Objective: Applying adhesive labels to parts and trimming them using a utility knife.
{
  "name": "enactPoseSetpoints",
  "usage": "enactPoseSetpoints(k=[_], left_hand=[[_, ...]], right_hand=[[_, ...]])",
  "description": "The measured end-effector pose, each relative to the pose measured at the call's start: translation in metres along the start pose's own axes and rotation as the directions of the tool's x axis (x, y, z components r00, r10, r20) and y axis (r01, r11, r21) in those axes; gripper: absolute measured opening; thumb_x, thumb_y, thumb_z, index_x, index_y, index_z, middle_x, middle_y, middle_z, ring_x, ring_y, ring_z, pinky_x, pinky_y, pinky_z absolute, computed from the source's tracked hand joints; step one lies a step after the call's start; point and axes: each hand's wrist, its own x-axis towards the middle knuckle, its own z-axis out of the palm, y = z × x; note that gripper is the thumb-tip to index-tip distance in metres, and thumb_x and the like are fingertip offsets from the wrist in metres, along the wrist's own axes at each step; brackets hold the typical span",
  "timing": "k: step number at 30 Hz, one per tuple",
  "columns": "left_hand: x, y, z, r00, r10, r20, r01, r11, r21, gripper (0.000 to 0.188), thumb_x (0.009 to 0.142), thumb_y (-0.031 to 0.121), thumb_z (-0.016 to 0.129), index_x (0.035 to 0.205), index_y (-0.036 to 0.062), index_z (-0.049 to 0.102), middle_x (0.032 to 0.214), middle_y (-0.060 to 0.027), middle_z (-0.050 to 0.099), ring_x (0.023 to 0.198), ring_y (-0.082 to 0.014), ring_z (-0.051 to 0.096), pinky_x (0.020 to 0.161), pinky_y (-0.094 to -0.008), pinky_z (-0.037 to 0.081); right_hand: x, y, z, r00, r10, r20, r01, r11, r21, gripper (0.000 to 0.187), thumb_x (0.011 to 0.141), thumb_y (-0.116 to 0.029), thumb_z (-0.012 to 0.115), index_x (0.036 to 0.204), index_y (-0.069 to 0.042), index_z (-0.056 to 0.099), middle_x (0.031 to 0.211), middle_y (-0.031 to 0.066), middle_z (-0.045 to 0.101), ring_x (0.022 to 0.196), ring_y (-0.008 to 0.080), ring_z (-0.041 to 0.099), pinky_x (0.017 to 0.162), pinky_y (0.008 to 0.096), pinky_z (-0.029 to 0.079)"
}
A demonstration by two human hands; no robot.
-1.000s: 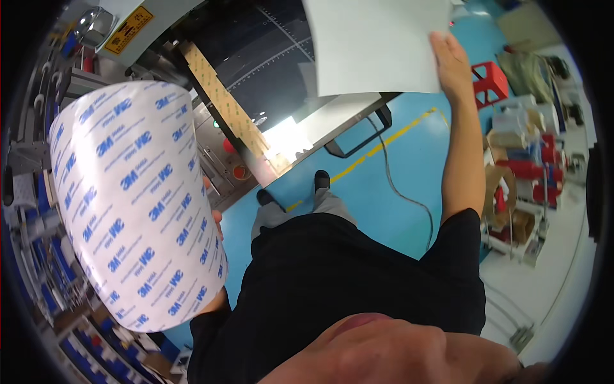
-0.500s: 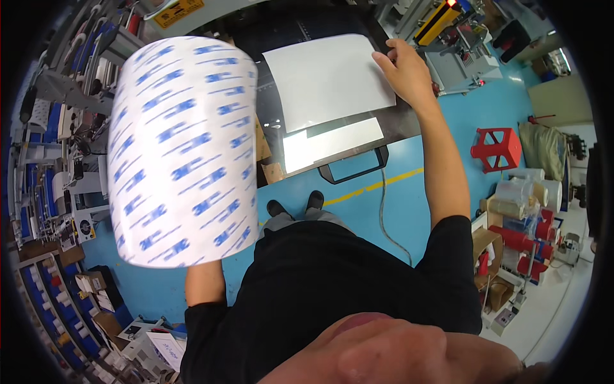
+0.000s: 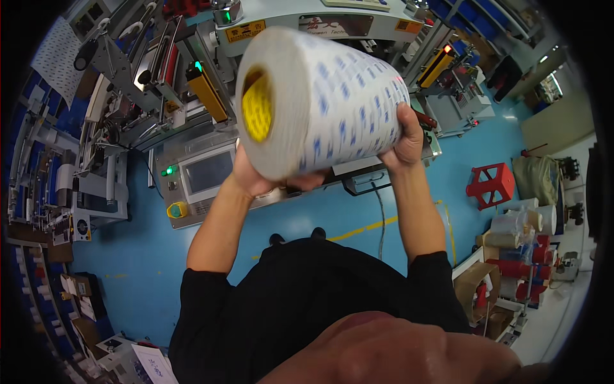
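A wide, thick roll of white liner tape (image 3: 348, 102) printed with blue marks is held up in front of me, slightly blurred. Its end faces left and shows a yellow core (image 3: 258, 107). My left hand (image 3: 252, 178) supports it from below at the left end, fingers partly hidden underneath. At the right end my right hand (image 3: 407, 142) grips the edge, thumb up on the printed face. Behind the roll, most of the machine's work surface is hidden; a black handle (image 3: 371, 184) shows below it.
A control panel with a screen (image 3: 208, 173) stands left of the roll. Yellow upright bars (image 3: 208, 91) flank the machine. On the blue floor to the right is a red stool (image 3: 490, 185). A grey cable (image 3: 382, 221) hangs below the handle.
The roll has moved right and turned, so its yellow core now shows. My right hand has come from beside the white sheet onto the roll. The view has shifted, revealing the control panel.
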Motion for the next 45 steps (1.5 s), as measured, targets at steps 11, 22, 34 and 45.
enactPoseSetpoints(k=[11, 22, 34, 45], left_hand=[[0.050, -0.017, 0.017, 0.749, 0.340, -0.569, -0.380, 0.924, 0.051, 0.063, 0.099, 0.055, 0.039, 0.143, 0.0119, 0.051, 0.141, -0.0109, 0.058, 0.128, -0.0339, 0.055, 0.108, -0.0548, 0.043], [0.093, -0.012, 0.049, 0.893, 0.099, -0.440, 0.097, 0.911, 0.402, 0.081, 0.099, 0.071, 0.031, 0.139, 0.0029, 0.049, 0.136, -0.0184, 0.049, 0.120, -0.0342, 0.052, 0.108, -0.0567, 0.038], [0.170, -0.054, -0.016, 0.867, 0.077, -0.493, 0.124, 0.924, 0.362, 0.034, 0.097, 0.035, 0.069, 0.105, 0.0023, 0.060, 0.106, -0.0071, 0.059, 0.098, -0.0148, 0.053, 0.096, -0.0353, 0.050], [0.193, -0.059, -0.008, 0.733, 0.274, -0.622, 0.022, 0.905, 0.425, 0.044, 0.097, 0.035, 0.069, 0.120, -0.0002, 0.056, 0.106, -0.0085, 0.062, 0.102, -0.0166, 0.055, 0.096, -0.0331, 0.044]], right_hand=[[-0.040, 0.036, 0.028, 0.968, -0.049, 0.245, -0.011, 0.971, 0.237, 0.065, 0.084, -0.002, 0.059, 0.147, 0.001, 0.042, 0.144, 0.0180, 0.053, 0.138, 0.0340, 0.045, 0.118, 0.0456, 0.029], [-0.037, 0.021, -0.037, 0.976, -0.214, -0.031, 0.208, 0.894, 0.398, 0.059, 0.105, -0.041, 0.043, 0.153, -0.009, 0.034, 0.154, 0.0126, 0.043, 0.136, 0.0291, 0.047, 0.111, 0.0457, 0.043], [-0.016, -0.018, -0.115, 0.932, -0.272, -0.241, 0.211, 0.945, -0.249, 0.066, 0.102, -0.049, 0.047, 0.153, -0.010, 0.032, 0.149, 0.0149, 0.047, 0.130, 0.0294, 0.053, 0.103, 0.0426, 0.050], [0.029, -0.064, -0.094, 0.717, 0.007, -0.697, 0.146, 0.976, 0.160, 0.066, 0.103, -0.048, 0.047, 0.153, -0.010, 0.031, 0.150, 0.0159, 0.044, 0.131, 0.0288, 0.051, 0.104, 0.0413, 0.049]])
